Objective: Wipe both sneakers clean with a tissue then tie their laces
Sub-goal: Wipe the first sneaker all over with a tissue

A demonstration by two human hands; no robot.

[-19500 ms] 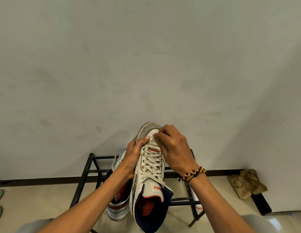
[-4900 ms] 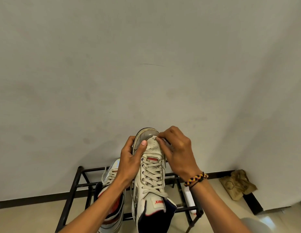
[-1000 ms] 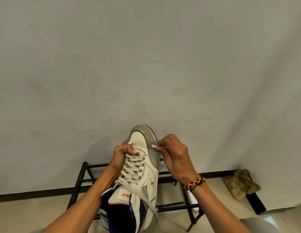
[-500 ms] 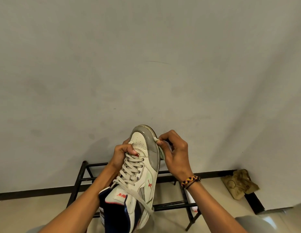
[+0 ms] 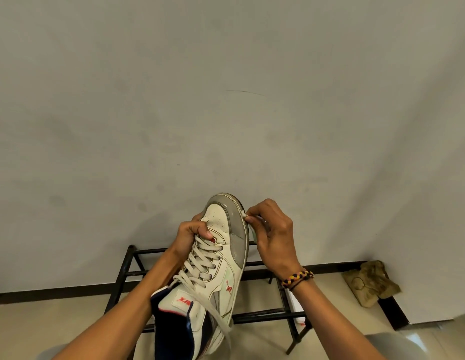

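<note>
**Sneaker held up, tissue at the toe edge**

Sneaker (image 5: 221,258): white and grey, navy lining, toe pointing up toward the wall, held in the air above the black shoe rack (image 5: 262,311). Laces (image 5: 203,261) loose, one end trailing down.

Left hand (image 5: 192,231): fingers curled round the forefoot, thumb on the laces.

Right hand (image 5: 271,235): thumb and forefinger pinch a small wad of tissue (image 5: 244,214) against the right edge of the toe cap. Braided bracelet (image 5: 297,278) at the wrist.

Crumpled tan cloth (image 5: 369,281): on the floor by the wall, right of the rack.
</note>
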